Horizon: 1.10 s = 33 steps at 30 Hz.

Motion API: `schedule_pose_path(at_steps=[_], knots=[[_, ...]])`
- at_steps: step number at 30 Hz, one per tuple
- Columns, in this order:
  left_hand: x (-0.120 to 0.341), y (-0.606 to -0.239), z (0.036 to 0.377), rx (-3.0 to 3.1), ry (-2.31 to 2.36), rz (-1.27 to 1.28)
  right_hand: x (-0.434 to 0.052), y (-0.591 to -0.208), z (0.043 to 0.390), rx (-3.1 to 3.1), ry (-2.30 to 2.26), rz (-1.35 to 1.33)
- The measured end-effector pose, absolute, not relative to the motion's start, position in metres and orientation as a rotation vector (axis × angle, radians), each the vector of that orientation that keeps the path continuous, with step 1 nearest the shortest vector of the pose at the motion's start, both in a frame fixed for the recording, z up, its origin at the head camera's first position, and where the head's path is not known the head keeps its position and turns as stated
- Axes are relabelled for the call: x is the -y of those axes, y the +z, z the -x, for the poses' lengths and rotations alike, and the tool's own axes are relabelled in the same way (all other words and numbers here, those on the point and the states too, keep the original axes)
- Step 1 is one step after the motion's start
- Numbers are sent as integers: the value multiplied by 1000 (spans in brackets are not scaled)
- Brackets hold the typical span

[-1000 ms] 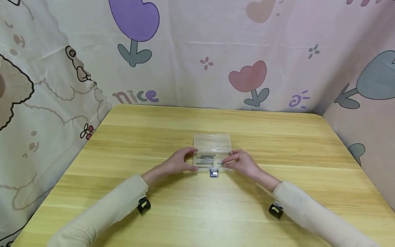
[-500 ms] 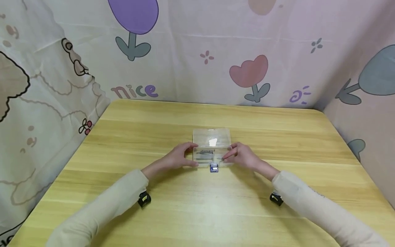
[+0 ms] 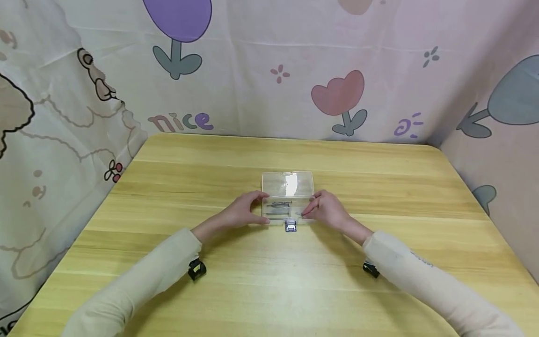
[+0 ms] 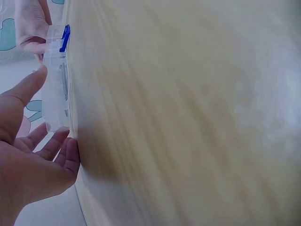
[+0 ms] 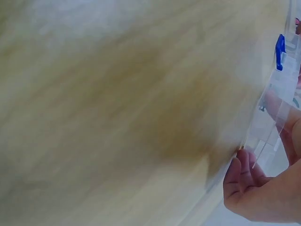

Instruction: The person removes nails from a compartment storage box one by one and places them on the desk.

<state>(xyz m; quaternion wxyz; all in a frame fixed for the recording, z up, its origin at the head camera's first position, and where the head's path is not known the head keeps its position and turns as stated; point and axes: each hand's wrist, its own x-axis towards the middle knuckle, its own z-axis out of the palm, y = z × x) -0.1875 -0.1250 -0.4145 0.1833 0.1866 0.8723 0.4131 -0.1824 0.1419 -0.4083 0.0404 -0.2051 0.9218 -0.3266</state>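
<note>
The clear box (image 3: 297, 204) sits on the wooden table (image 3: 252, 281), directly in front of the person, with its lid (image 3: 275, 184) thrown back on the far side. The blue latch (image 3: 290, 226) hangs at the near edge. Nails (image 3: 280, 204) lie lengthwise in the left part; a smaller metal piece (image 3: 299, 214) lies in the right part.

The left hand (image 3: 237, 213) grips the box's left end, thumb at the near corner and fingers at the far one. The right hand (image 3: 330, 213) is at the right end, its thumb and forefinger down at the metal piece; whether they pinch it cannot be told. In the right wrist view, its other fingers curl outside the end wall.

Both sleeves (image 3: 143, 276) are cream. A printed curtain (image 3: 252, 70) stands behind the table.
</note>
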Motion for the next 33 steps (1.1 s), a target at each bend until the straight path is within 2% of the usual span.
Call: schedule_pose_path(at_steps=[22,33], knots=[[127,-418,186,-2498,1129,-597,-143,-412,178,-2827,-989,776],[126,-416,186,-2521,1102,-608,-146,-411,178,-2862,-1014,671]])
